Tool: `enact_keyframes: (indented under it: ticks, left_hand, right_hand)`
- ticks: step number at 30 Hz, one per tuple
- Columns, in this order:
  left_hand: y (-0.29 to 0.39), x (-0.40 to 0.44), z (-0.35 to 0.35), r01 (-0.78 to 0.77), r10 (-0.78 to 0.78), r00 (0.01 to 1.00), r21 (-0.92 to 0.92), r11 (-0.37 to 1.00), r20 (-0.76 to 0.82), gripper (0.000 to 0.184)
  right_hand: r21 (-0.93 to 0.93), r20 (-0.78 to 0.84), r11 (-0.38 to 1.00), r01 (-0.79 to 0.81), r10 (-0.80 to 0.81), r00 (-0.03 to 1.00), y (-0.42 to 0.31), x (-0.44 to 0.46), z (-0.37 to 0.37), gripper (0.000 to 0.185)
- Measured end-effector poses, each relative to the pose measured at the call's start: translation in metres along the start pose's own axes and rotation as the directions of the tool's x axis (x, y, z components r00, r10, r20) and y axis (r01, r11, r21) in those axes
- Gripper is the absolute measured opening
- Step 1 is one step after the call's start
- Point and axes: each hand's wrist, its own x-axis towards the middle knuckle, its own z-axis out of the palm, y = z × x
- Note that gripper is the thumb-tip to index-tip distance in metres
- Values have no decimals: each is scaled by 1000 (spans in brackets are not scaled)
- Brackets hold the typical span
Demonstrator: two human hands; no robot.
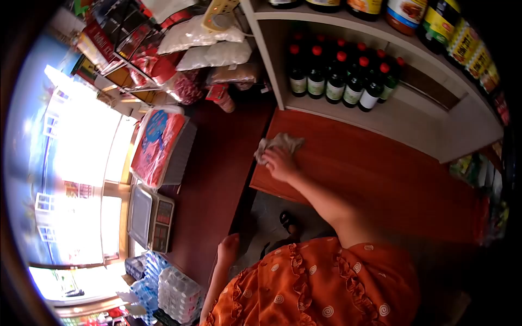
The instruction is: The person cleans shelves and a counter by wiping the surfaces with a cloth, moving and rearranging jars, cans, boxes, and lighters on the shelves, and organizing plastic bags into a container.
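Note:
My right hand (279, 164) presses a crumpled greyish-white cloth (280, 145) onto the reddish-brown wooden counter (353, 163), close to its left end. The fingers lie over the cloth and partly hide it. My left hand (229, 248) hangs low beside the edge of the dark red table (217, 174), its fingers curled in. Nothing shows in it.
Behind the counter stands a shelf (429, 117) with several dark red-capped bottles (353, 87). On the dark table are a weighing scale (151, 217) and a plastic bin (160, 146) of red packets. Packed bottles (178, 296) stand at the lower left. A gap separates table and counter.

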Motion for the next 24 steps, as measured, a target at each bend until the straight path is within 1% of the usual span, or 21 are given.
enact_keyframes:
  ticks: [1,2,3,5,7,8,9,10,11,13,15,17,19,20,21,23,24]
  left_hand:
    - [22,24,1,-87,86,996,79,993,22,25]
    - [45,47,5,-171,170,985,70,983,32,25]
    - [68,69,13,-258,255,966,58,964,47,24]
    - [108,112,35,-466,463,885,56,883,55,25]
    - [152,140,61,-518,509,852,62,853,125,26]
    - [180,143,72,-589,574,802,55,806,165,25]
    - [177,164,93,-525,491,841,118,843,228,26]
    - [192,167,107,-599,557,787,110,793,266,26]
    - [209,166,124,-668,618,727,97,738,300,27]
    - [230,158,161,-758,707,637,83,647,308,29]
    - [240,153,194,-820,766,559,80,566,318,31]
    - [241,152,228,-859,799,503,88,504,329,36]
    - [256,138,252,-892,827,447,91,444,341,41]
    - [262,130,262,-902,838,429,102,420,339,43]
    - [264,127,273,-895,818,442,116,431,367,47]
    - [278,112,290,-836,738,547,214,506,394,51]
    - [282,104,300,-796,703,605,258,547,375,54]
  right_hand:
    - [7,-41,996,85,-84,996,-16,-31,1,33]
    - [26,1,994,106,-106,994,-30,-60,-2,33]
    - [47,38,992,118,-120,992,-40,-88,-8,32]
    - [98,42,990,104,-108,993,-38,-142,-12,33]
    - [81,-30,997,14,-12,999,-23,-191,-32,34]
    - [70,-69,997,-27,32,997,-14,-217,-46,35]
    - [43,-137,992,-123,127,982,-5,-245,-63,35]
    - [20,-201,977,-210,210,957,5,-274,-83,35]
    - [2,-266,956,-294,284,921,15,-305,-102,34]
    - [-112,-416,885,-452,371,830,36,-370,-139,30]
    - [-86,-504,786,-612,496,707,64,-433,-168,27]
    - [-67,-547,640,-765,617,565,84,-486,-199,26]
    - [-164,-621,475,-865,631,465,110,-532,-222,31]
    - [-177,-653,404,-897,634,414,125,-552,-230,33]
    - [-186,-682,336,-923,632,367,141,-571,-237,35]
    - [-122,-671,227,-966,699,249,177,-602,-259,36]
    - [-81,-688,164,-983,705,174,198,-616,-269,37]
